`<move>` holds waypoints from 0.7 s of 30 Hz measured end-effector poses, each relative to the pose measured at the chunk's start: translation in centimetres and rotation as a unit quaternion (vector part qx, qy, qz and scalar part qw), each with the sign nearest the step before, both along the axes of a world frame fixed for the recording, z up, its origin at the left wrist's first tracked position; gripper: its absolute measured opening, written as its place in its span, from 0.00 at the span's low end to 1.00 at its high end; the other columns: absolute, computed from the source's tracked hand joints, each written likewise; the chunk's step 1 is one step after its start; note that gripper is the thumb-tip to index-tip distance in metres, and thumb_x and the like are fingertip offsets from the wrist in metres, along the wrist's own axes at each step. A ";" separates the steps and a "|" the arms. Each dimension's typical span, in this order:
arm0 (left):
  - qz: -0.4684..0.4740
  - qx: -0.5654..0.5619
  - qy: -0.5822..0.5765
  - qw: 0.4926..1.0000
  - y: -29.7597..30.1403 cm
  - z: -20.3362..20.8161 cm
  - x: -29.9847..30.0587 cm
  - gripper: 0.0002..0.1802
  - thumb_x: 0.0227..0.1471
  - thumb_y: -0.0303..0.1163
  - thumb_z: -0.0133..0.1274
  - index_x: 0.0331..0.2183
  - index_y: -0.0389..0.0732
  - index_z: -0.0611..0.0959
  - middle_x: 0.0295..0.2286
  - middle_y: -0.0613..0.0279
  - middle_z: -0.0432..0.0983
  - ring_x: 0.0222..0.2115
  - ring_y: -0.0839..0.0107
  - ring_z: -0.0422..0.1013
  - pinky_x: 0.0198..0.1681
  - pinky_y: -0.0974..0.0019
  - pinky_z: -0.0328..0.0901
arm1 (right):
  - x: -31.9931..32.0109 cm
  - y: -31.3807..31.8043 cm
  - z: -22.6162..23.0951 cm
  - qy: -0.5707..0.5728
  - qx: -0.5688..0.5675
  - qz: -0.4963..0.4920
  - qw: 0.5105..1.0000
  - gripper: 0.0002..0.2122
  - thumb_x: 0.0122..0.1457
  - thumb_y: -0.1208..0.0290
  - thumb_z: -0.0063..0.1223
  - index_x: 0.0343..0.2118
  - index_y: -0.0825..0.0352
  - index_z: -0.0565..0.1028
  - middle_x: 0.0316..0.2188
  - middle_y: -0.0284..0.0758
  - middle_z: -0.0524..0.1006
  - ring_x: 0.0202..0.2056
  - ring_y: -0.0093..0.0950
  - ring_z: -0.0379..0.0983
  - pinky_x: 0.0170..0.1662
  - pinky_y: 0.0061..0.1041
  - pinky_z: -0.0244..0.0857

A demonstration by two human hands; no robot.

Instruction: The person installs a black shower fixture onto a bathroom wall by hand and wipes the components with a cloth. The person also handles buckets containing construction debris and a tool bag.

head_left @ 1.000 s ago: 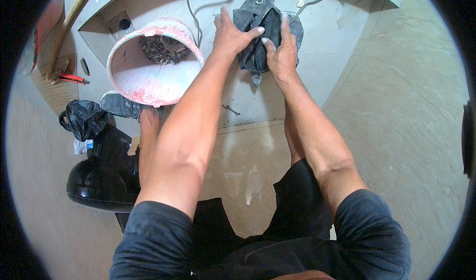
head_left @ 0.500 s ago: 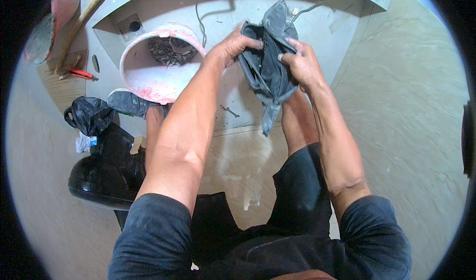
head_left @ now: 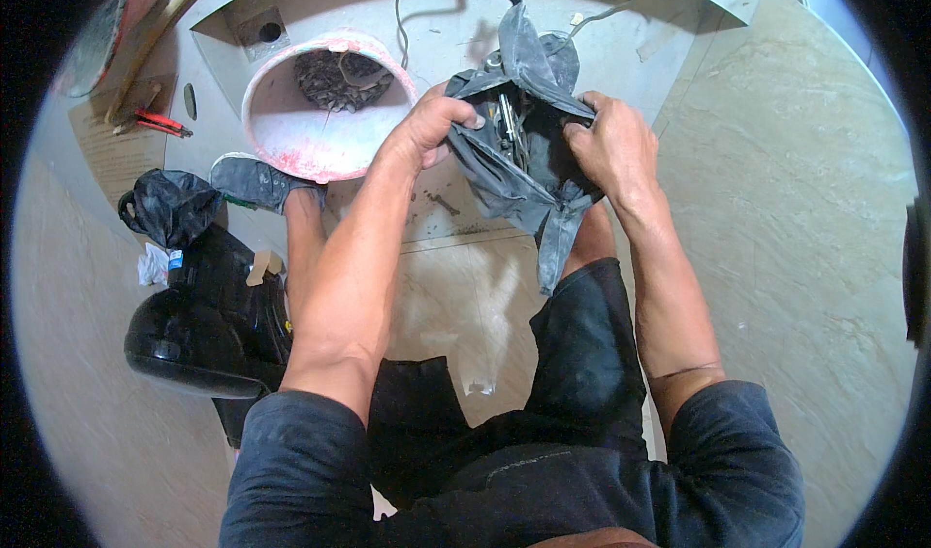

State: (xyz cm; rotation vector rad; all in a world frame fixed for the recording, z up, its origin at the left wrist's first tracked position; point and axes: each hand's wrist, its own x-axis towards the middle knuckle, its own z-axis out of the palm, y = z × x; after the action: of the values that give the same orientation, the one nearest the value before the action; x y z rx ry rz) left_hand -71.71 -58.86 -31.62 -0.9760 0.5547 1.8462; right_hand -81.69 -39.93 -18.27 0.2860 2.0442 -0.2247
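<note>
A dark grey cloth bag [head_left: 519,165] hangs open in front of me, above the floor. My left hand [head_left: 434,126] grips its left rim and my right hand [head_left: 608,145] grips its right rim, pulling the mouth apart. Thin metal tools [head_left: 506,121] show inside the opening. A strap of the bag runs up toward the top edge, and a loose flap dangles below over my right knee.
A white and pink bucket [head_left: 291,145] holding dark debris stands to the left. Beside it are my grey shoe [head_left: 254,181], a black plastic bag [head_left: 170,206] and a black helmet [head_left: 199,339]. Red-handled pliers [head_left: 155,123] and a wooden stick [head_left: 160,34] lie at upper left. A grey cable [head_left: 400,24] crosses the floor.
Both hands have drawn the bag nearer to me and lower, and spread its mouth open, so the tools inside now show.
</note>
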 end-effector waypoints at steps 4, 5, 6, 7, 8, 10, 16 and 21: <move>0.001 -0.004 -0.001 1.000 -2.1 0.5 0.4 0.26 0.33 0.20 0.50 0.42 0.32 0.76 0.33 0.57 0.77 0.32 0.65 0.75 0.40 0.64 0.72 | -0.4 -0.9 -0.7 0.000 0.033 0.088 0.996 0.18 0.47 0.69 0.54 0.44 0.65 0.79 0.34 0.49 0.80 0.40 0.46 0.77 0.46 0.42 0.70; -0.005 -0.008 -0.009 1.000 -2.7 0.6 0.6 0.26 0.33 0.20 0.50 0.42 0.33 0.76 0.33 0.58 0.76 0.33 0.66 0.74 0.40 0.65 0.71 | -0.4 -1.2 -0.9 -0.002 0.022 0.096 0.995 0.18 0.47 0.69 0.54 0.43 0.64 0.80 0.35 0.49 0.80 0.40 0.46 0.77 0.46 0.42 0.70; -0.010 -0.009 -0.016 1.000 -2.8 0.9 0.3 0.26 0.33 0.19 0.50 0.42 0.33 0.75 0.32 0.59 0.75 0.33 0.66 0.73 0.41 0.65 0.70 | -0.2 -1.0 -1.2 -0.003 0.024 0.096 0.995 0.18 0.47 0.69 0.54 0.43 0.64 0.80 0.35 0.49 0.80 0.40 0.46 0.77 0.46 0.42 0.70; -0.001 -0.004 -0.021 1.000 -2.9 1.4 0.1 0.26 0.33 0.18 0.50 0.42 0.32 0.75 0.33 0.58 0.75 0.33 0.66 0.73 0.41 0.65 0.70 | 0.3 -0.7 -1.5 0.051 0.006 0.113 0.992 0.18 0.47 0.69 0.54 0.43 0.64 0.80 0.34 0.48 0.80 0.40 0.46 0.77 0.46 0.42 0.70; 0.000 -0.002 -0.022 1.000 -2.8 1.4 0.0 0.26 0.33 0.18 0.50 0.42 0.32 0.75 0.33 0.58 0.75 0.33 0.66 0.73 0.41 0.65 0.70 | 0.8 -0.4 -1.9 0.104 -0.010 0.131 0.986 0.17 0.47 0.70 0.55 0.43 0.64 0.80 0.34 0.48 0.80 0.40 0.46 0.77 0.46 0.41 0.69; -0.015 0.001 -0.019 1.000 -3.2 1.5 0.4 0.26 0.33 0.18 0.50 0.43 0.31 0.74 0.34 0.58 0.75 0.33 0.66 0.73 0.41 0.66 0.70 | 1.4 0.2 -2.9 0.101 -0.026 0.108 0.989 0.17 0.47 0.71 0.55 0.42 0.65 0.80 0.34 0.48 0.80 0.40 0.46 0.77 0.46 0.41 0.69; -0.022 -0.004 -0.016 1.000 -2.6 1.2 1.9 0.26 0.35 0.17 0.50 0.43 0.29 0.74 0.35 0.55 0.76 0.35 0.65 0.75 0.44 0.64 0.71 | 0.5 0.7 -4.1 -0.027 -0.075 0.029 0.996 0.14 0.46 0.72 0.58 0.39 0.65 0.81 0.33 0.49 0.80 0.39 0.47 0.77 0.44 0.41 0.69; -0.008 0.019 -0.009 1.000 -2.0 0.9 2.5 0.26 0.35 0.17 0.50 0.43 0.30 0.74 0.35 0.55 0.76 0.36 0.66 0.74 0.45 0.64 0.70 | 0.7 1.0 -4.0 -0.015 -0.100 0.024 0.995 0.12 0.47 0.72 0.57 0.37 0.64 0.81 0.31 0.50 0.79 0.37 0.47 0.77 0.41 0.42 0.70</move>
State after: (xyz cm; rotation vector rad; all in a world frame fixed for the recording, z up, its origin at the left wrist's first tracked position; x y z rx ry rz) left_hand -69.22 -60.89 -30.67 -0.9594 0.5136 1.8264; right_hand -81.01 -38.94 -22.23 0.1164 1.9781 -0.3898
